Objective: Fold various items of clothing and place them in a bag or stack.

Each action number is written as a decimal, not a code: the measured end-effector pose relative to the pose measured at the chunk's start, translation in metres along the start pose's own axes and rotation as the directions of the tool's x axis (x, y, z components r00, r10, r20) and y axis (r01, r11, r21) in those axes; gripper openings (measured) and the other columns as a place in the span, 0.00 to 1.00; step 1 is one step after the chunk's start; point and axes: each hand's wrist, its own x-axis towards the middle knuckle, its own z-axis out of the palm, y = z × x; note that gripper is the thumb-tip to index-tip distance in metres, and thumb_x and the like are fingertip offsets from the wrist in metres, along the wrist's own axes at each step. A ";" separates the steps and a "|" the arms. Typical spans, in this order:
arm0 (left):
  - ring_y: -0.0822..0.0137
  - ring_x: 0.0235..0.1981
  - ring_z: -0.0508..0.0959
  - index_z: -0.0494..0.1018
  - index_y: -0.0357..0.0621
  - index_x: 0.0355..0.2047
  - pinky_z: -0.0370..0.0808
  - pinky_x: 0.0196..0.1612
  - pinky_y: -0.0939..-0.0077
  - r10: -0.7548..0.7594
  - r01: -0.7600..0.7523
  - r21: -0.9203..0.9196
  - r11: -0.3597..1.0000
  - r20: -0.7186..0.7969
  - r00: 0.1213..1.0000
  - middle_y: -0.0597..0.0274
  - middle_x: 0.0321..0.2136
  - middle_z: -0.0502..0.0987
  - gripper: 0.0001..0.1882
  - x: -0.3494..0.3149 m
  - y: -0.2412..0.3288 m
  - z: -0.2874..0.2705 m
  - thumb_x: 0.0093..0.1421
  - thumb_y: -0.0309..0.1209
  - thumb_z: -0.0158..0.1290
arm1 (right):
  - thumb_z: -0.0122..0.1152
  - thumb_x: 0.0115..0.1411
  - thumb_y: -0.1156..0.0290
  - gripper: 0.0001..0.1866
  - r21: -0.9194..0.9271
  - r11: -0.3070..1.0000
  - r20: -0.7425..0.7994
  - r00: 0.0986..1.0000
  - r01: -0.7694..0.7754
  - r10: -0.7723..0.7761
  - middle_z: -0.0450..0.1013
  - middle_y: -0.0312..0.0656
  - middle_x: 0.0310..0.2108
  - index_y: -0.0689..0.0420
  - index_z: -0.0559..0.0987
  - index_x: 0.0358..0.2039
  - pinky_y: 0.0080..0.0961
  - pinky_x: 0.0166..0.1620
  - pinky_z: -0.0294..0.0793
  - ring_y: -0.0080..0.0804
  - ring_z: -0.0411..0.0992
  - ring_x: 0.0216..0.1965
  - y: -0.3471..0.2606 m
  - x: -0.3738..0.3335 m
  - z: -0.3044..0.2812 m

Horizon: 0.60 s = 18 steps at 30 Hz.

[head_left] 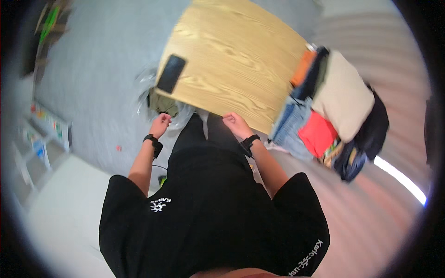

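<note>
My left hand is at the near edge of a clear plastic bag, its fingers bent and drawn together. Whether they pinch the bag or something else is too small to tell. Inside the bag lies a bunched olive-green garment, beside the table's near left corner. Over the near edge of the wooden table, my right hand is loosely curled, with nothing visible in its fingers. Each wrist wears a black band with a dark device on it.
A dark phone lies on the table's left corner. To the right, a pile of clothes holds a beige piece, a red one and blue denim on a pinkish, creased cover. A white shelf rack stands far left.
</note>
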 end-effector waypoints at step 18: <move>0.58 0.33 0.78 0.72 0.38 0.37 0.73 0.38 0.69 0.312 -0.583 0.379 0.719 0.573 0.758 0.50 0.31 0.78 0.11 0.054 0.288 0.198 0.56 0.29 0.45 | 0.60 0.41 0.75 0.24 -0.569 0.722 -0.820 0.337 -0.394 -0.463 0.65 0.39 0.49 0.53 0.72 0.44 0.39 0.52 0.58 0.39 0.61 0.52 0.006 -0.199 -0.228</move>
